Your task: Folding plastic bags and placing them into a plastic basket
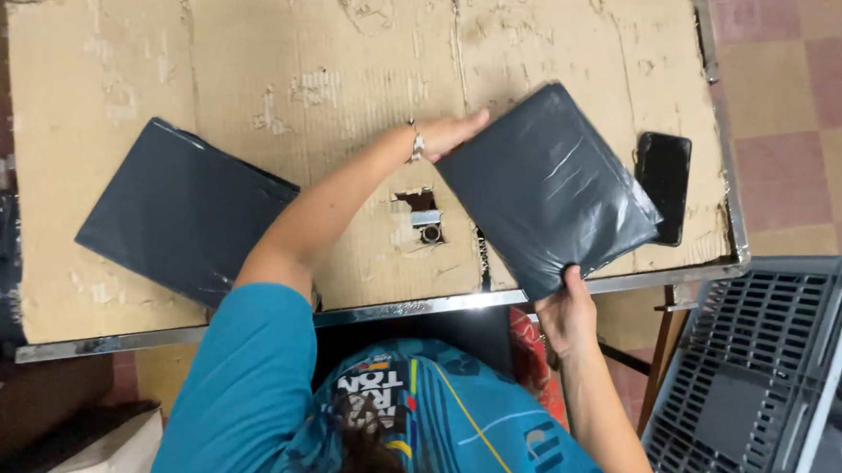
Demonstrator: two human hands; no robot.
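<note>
A dark grey plastic mailer bag [548, 190], filled and flat, lies tilted on the cardboard-covered table [285, 76]. My left hand [449, 132], a bracelet on its wrist, reaches across and rests flat against the bag's left edge. At the table's front edge, my right hand [565, 314] grips the bag's near corner, thumb on top.
Another dark grey mailer bag [182, 216] lies at the left of the table. A black phone [662, 185] sits just right of the held bag. A hole in the cardboard [424, 216] shows metal parts. A grey plastic crate [769, 379] stands on the tiled floor at the right.
</note>
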